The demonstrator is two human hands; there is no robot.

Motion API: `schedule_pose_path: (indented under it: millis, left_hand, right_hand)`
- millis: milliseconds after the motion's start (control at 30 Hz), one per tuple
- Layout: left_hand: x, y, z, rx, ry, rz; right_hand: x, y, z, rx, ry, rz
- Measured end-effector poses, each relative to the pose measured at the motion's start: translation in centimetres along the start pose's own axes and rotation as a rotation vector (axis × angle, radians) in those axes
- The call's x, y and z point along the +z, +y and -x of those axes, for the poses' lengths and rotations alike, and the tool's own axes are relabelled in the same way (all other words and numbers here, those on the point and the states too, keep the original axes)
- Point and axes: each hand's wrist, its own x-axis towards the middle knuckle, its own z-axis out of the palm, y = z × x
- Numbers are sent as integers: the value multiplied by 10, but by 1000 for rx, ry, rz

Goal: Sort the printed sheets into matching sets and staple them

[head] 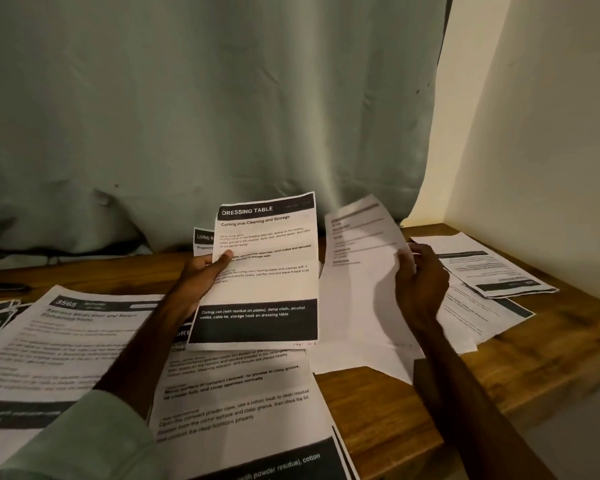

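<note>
SORTING IN PROGRESS: A person working through printed task sheets at a wooden surface (378,410) holds one page in each hand. The left hand (201,271) pinches the Dressing Table sheet (267,271) at its left edge, thumb on the printed face and fingers behind, and holds it upright above the surface. The corner of a Living Room sheet (203,239) shows just behind it; whether the same hand holds it cannot be told. The right hand (420,282) grips a second sheet (357,289) by its right edge, tilted and too blurred to read.

The step in hand looks like matching: comparing headings to decide which set each page joins. Done well, it calls for bringing the blurred page flat and steady beside the first, so header and page mark can be read together. Each page would then go on the pile with the same heading, edges squared for the staple. Thin paper held by one edge sags and creases, so a light grip serves best.

No tray, folder or box is in view, and the sheets lie loose. A compact-cleaning sheet (236,393) lies beneath the raised page, with a sheet headed 3565 (66,348) to its left. A small pile (492,268) sits at the far right by the wall (551,133). No stapler shows. A pale green curtain (222,98) hangs behind.
</note>
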Motion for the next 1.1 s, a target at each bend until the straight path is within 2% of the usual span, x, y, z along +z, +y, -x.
schedule_pose_path:
  millis: [67,100,233,500,600,667,700,800,900,1000,1100]
  left_hand:
    - [11,6,3,3,-36,54]
    - [17,9,6,3,-50,74]
    - [33,25,9,48,-76,87]
    - [23,23,3,125,-32,74]
    - [17,22,0,129,-38,43]
    - [11,22,-1,125,-41,36]
    - [8,23,-2,125,-33,39]
    - [-5,28,-3,148,6,107]
    - [-16,30,-7,158,31,196]
    - [-18,28,-8,151,38,225]
    - [-14,25,-8,146,23,223]
  right_hand:
    - [2,-20,-2,-70,-18,-123]
    - [4,-30,-4,-49,-47,-169]
    - [24,-56,0,145,-189,-350]
    - [45,-51,52,338,-509,-587]
    - [31,-43,40,539,-541,-645]
    - [17,-27,28,587,-494,-654]
    - [10,-14,23,536,-434,-531]
    - [-7,21,10,308,-263,187]
    - [-18,26,10,416,-399,581]
    - [-19,20,11,424,-569,692]
    - [-18,15,2,477,-623,592]
